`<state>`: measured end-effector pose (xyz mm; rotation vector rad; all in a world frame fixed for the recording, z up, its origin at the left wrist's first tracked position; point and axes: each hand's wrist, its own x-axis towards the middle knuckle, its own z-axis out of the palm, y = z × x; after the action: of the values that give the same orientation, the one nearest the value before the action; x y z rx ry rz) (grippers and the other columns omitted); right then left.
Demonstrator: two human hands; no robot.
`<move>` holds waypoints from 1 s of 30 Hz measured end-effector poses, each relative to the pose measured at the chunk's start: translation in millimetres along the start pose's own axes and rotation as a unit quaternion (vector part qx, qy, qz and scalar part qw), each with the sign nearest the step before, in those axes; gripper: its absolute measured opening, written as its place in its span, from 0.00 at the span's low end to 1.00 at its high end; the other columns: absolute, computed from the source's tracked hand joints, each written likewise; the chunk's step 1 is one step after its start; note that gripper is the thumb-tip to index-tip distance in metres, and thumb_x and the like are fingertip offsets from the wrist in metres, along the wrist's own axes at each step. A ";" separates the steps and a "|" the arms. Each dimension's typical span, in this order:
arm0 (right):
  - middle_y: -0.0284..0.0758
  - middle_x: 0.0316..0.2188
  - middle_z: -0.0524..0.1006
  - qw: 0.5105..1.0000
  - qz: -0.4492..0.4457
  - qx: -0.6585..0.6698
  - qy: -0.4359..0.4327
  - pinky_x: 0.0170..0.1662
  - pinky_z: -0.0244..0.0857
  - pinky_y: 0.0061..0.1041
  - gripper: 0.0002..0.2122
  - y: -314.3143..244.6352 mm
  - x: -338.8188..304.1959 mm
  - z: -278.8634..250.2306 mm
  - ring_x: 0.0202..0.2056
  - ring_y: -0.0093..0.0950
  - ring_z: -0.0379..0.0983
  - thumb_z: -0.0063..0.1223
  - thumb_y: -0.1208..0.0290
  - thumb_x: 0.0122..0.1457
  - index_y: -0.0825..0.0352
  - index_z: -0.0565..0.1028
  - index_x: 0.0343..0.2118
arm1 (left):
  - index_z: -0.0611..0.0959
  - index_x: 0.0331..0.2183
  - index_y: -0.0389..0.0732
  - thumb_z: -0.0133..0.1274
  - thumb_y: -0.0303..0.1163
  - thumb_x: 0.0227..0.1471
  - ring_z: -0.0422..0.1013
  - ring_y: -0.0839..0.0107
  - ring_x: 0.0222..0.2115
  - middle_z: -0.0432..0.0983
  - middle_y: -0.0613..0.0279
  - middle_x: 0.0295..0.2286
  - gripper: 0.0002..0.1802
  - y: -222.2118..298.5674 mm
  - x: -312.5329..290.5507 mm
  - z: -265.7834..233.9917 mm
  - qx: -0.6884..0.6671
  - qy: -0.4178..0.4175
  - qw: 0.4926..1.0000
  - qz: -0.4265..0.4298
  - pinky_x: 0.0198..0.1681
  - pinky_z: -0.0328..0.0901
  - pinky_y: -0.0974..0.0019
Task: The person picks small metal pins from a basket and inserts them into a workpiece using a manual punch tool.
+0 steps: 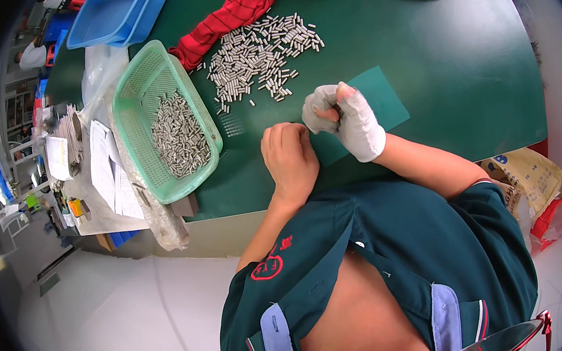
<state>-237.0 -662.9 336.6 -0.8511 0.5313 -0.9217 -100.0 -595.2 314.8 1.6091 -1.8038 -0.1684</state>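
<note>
My bare left hand is at the table's near side, its fingers curled inward and their tips hidden. Just right of it, my right hand, in a white glove that leaves some fingertips bare, is closed with the thumb uppermost. Whatever either hand may hold is too small or hidden to make out. Beneath the right hand lies a flat green sheet. Beyond both hands spreads a loose pile of small silvery metal pins. To the left, a pale green perforated basket contains many more short metal pins.
A red checked cloth lies behind the pile on the green table. Blue plastic baskets stand at the far left. Papers and clear plastic wrapping lie beside the green basket. A yellowish sack stands beyond the table's right edge.
</note>
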 end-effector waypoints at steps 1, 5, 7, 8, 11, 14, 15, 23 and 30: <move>0.28 0.16 0.55 1.000 -0.008 -0.001 -0.004 0.27 0.46 0.24 0.31 0.3 -0.9 0.7 0.21 0.23 0.50 0.35 0.34 0.59 0.62 0.56 0.17 | 0.74 0.29 0.39 0.55 0.19 0.42 0.66 0.56 0.31 0.70 0.58 0.28 0.09 0.4 -0.1 -0.3 0.001 -0.002 1.000 0.000 0.36 0.60 0.57; 0.27 0.18 0.57 0.998 -0.042 -0.031 -0.027 0.26 0.46 0.22 0.29 4.9 -6.8 4.9 0.22 0.21 0.50 0.38 0.37 0.61 0.63 0.59 0.19 | 0.74 0.28 0.39 0.55 0.19 0.42 0.66 0.56 0.31 0.70 0.57 0.28 0.08 1.7 -1.2 -1.0 0.013 0.014 1.000 0.018 0.36 0.60 0.57; 0.26 0.19 0.59 0.997 -0.048 -0.032 -0.052 0.27 0.49 0.21 0.26 8.6 -9.4 2.5 0.22 0.20 0.52 0.40 0.42 0.63 0.63 0.61 0.21 | 0.74 0.29 0.38 0.54 0.19 0.43 0.66 0.53 0.31 0.70 0.56 0.28 0.08 2.0 -2.3 -2.8 0.008 0.004 1.000 0.008 0.36 0.61 0.55; 0.26 0.19 0.59 0.996 -0.058 -0.034 -0.062 0.27 0.49 0.21 0.26 9.4 -8.2 0.8 0.22 0.20 0.52 0.40 0.42 0.63 0.63 0.61 0.21 | 0.74 0.29 0.38 0.54 0.19 0.43 0.66 0.53 0.31 0.70 0.56 0.28 0.08 0.6 -2.8 -3.4 0.013 0.015 1.000 0.015 0.36 0.61 0.55; 0.30 0.18 0.58 0.998 -0.045 0.017 -0.040 0.30 0.51 0.23 0.27 8.0 -7.7 -1.1 0.23 0.24 0.54 0.36 0.42 0.64 0.63 0.57 0.18 | 0.74 0.30 0.36 0.53 0.18 0.47 0.68 0.60 0.31 0.71 0.56 0.30 0.06 2.4 -2.9 -14.5 -0.027 0.018 0.999 -0.005 0.37 0.63 0.63; 0.30 0.18 0.58 0.997 -0.051 -0.030 -0.053 0.31 0.52 0.23 0.27 6.8 -9.0 2.3 0.23 0.24 0.54 0.36 0.42 0.64 0.63 0.57 0.18 | 0.74 0.33 0.36 0.54 0.22 0.52 0.67 0.68 0.31 0.70 0.59 0.31 0.05 8.7 -0.5 -32.6 -0.221 0.011 0.970 -0.097 0.36 0.62 0.69; 0.30 0.18 0.58 0.996 -0.053 -0.028 -0.065 0.31 0.53 0.23 0.27 6.9 -9.9 3.6 0.23 0.24 0.54 0.37 0.42 0.63 0.63 0.57 0.18 | 0.74 0.33 0.36 0.53 0.22 0.54 0.66 0.72 0.32 0.70 0.61 0.32 0.04 4.1 -2.6 -34.3 -0.331 0.023 0.939 -0.092 0.37 0.62 0.72; 0.31 0.19 0.60 0.993 -0.061 -0.059 -0.088 0.31 0.53 0.23 0.28 5.8 -12.1 5.1 0.23 0.24 0.54 0.39 0.40 0.62 0.63 0.58 0.18 | 0.73 0.36 0.37 0.48 0.19 0.58 0.67 0.74 0.35 0.71 0.59 0.35 0.04 -4.0 -7.3 -53.0 -0.520 0.046 0.850 -0.068 0.42 0.64 0.72; 0.29 0.19 0.59 0.993 -0.071 -0.037 -0.084 0.29 0.51 0.21 0.26 8.2 -10.6 3.8 0.23 0.22 0.55 0.41 0.43 0.62 0.63 0.59 0.19 | 0.73 0.36 0.37 0.49 0.20 0.58 0.67 0.75 0.34 0.71 0.60 0.35 0.03 -9.1 -8.9 -60.4 -0.489 0.062 0.868 -0.067 0.40 0.63 0.73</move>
<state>-235.9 -649.6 332.6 -1.0350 0.3640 -0.9545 -58.2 -568.1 351.4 0.9502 -1.1592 -0.8689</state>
